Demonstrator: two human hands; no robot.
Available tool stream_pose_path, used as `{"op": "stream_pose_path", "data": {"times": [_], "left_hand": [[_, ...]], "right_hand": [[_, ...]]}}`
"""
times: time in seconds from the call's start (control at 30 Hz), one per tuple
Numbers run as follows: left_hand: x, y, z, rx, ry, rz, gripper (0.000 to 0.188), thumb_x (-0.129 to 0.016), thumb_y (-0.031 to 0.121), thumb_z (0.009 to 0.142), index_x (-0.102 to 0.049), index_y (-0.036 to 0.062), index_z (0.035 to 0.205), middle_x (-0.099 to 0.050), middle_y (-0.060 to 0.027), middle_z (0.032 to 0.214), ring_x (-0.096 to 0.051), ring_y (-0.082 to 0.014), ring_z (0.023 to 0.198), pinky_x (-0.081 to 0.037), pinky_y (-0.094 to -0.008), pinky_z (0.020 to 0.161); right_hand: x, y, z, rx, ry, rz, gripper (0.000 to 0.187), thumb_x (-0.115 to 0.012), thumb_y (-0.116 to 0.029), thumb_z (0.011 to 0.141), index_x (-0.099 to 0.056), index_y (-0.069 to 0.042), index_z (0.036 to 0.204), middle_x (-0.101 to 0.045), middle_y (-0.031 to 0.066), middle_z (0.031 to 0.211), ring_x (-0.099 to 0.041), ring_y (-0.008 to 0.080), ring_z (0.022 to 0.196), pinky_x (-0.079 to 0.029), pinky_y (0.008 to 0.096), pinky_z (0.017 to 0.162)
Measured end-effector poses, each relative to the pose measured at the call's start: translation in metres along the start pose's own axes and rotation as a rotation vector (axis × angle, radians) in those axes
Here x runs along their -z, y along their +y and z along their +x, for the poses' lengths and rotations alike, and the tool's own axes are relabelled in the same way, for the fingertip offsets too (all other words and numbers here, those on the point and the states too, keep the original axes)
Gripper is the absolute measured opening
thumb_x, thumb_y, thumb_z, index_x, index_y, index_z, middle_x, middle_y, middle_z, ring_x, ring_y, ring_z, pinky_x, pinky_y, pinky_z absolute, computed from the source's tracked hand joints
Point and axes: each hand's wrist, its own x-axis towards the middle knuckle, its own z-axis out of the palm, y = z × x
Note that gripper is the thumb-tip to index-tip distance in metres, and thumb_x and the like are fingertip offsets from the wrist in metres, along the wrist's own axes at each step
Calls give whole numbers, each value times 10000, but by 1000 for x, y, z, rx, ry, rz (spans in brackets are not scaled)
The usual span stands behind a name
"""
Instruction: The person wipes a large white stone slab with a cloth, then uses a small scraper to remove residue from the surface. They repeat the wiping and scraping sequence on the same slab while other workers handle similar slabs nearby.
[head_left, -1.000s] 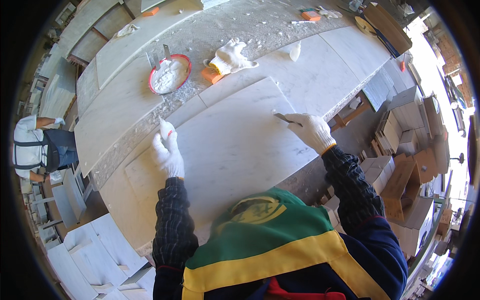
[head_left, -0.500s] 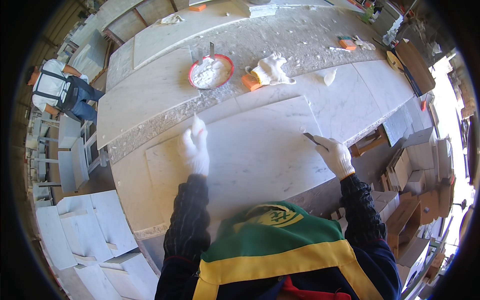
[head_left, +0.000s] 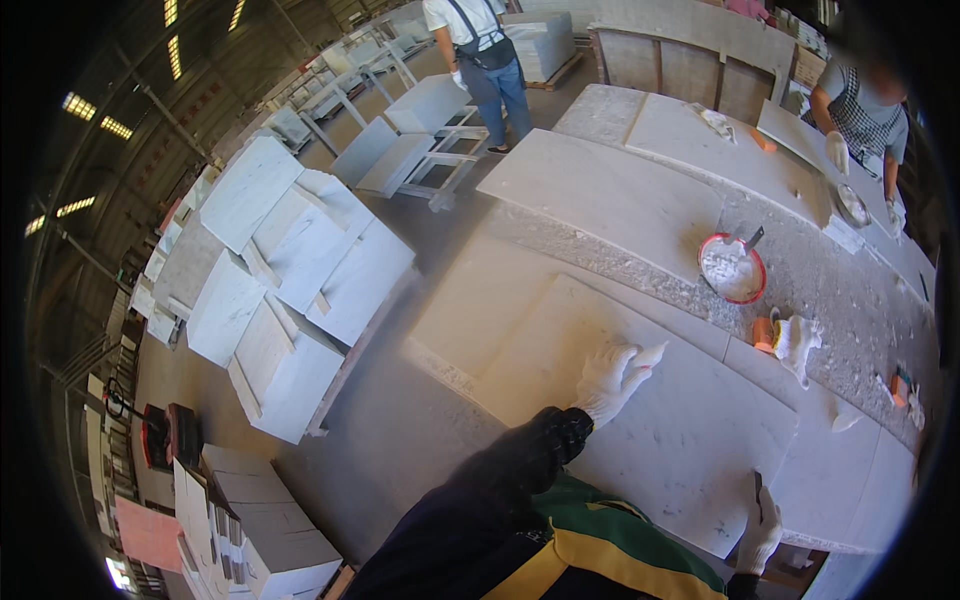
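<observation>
My left hand (head_left: 603, 388), in a white knit glove, hovers over a pale veined marble slab (head_left: 690, 410). Its fingers are closed on a small pointed white wad (head_left: 650, 356) whose material I cannot make out. Near the slab's right end, my gloved right hand (head_left: 763, 530) grips a small dark scraper (head_left: 758, 484), seen nearly edge-on. Across the bench stands a red-rimmed bowl (head_left: 733, 293) of white paste with a metal blade (head_left: 754, 239) stuck in it. Right of the bowl lies a white glove (head_left: 799, 345) against an orange block (head_left: 764, 334).
More slabs (head_left: 610, 185) lie along the dusty bench. Stacked marble panels (head_left: 290, 240) stand to the left, above cardboard boxes (head_left: 270, 540). One person (head_left: 490, 60) stands at the far side. Another (head_left: 865, 120) works at the far right beside a bowl (head_left: 852, 205).
My view has swung left, so the bench sits farther right and a second person shows. Both hands stay over the slab, with the wad and scraper still held.
</observation>
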Motion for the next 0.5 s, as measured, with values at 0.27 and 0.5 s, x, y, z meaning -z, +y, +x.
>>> {"op": "stream_pose_path", "data": {"times": [0.27,0.5], "left_hand": [[13,16,-5,-25,103,102,357,-801,287,903,-646,89,1156,-710,-84,1120,-656,-325,1052,-503,-467,898],[3,8,-3,109,-20,-46,327,-792,295,911,-659,82,1121,-698,-101,1112,-652,-333,1059,-505,-457,913]], "right_hand": [[-4,16,32,132,-74,134,411,-638,-42,934,-684,54,1331,-726,205,1174,-709,284,1058,-554,378,932],[14,19,-5,497,-90,-269,503,-569,50,947,-659,-75,1426,-678,151,1410,-714,378,1044,-605,412,916]]}}
